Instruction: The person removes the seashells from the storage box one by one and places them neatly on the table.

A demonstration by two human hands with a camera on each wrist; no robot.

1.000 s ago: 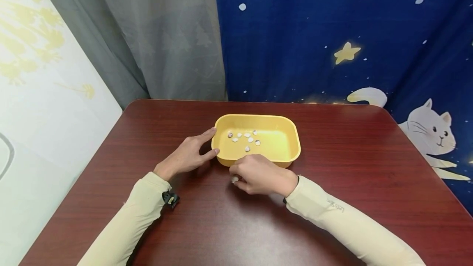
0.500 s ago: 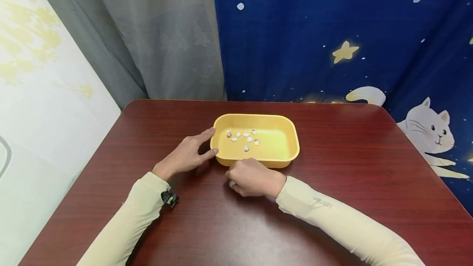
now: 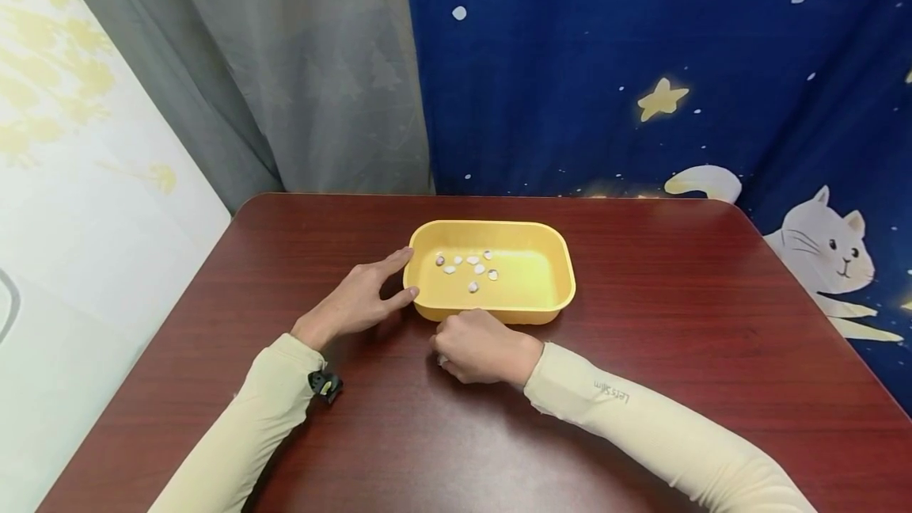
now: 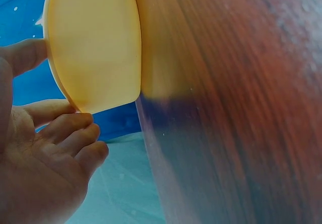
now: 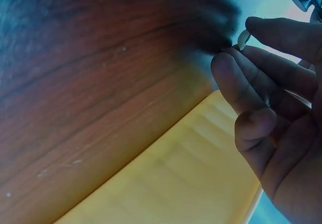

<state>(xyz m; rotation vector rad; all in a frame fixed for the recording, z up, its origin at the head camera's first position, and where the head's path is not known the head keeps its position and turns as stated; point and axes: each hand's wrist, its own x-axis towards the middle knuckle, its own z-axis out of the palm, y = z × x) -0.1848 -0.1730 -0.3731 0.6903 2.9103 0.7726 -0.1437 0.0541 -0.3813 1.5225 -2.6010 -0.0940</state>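
Note:
A yellow rectangular basin (image 3: pixel 530 279) stands on the table with several small whitish shells (image 3: pixel 473 286) scattered on the left half of its floor. My left hand (image 3: pixel 356 299) is at the basin's left end, thumb and forefinger extended against the rim; the left wrist view shows its other fingers loosely bent below. In front of the basin, low over the table, my right hand (image 3: pixel 476 348) pinches a small pale shell (image 5: pixel 243 40) between thumb and fingertips. From the head view that shell is mostly hidden by the hand.
The dark red wooden table (image 3: pixel 677 299) extends around the basin on all sides. Behind it hang a grey curtain (image 3: pixel 342 101) and a blue starry curtain (image 3: pixel 556 62). A dark wrist strap (image 3: pixel 325 385) sits on the left sleeve.
My right hand has shifted slightly left and toward the table's near side, still pinching the shell. The left hand stays at the basin's rim, and the shells inside lie as before.

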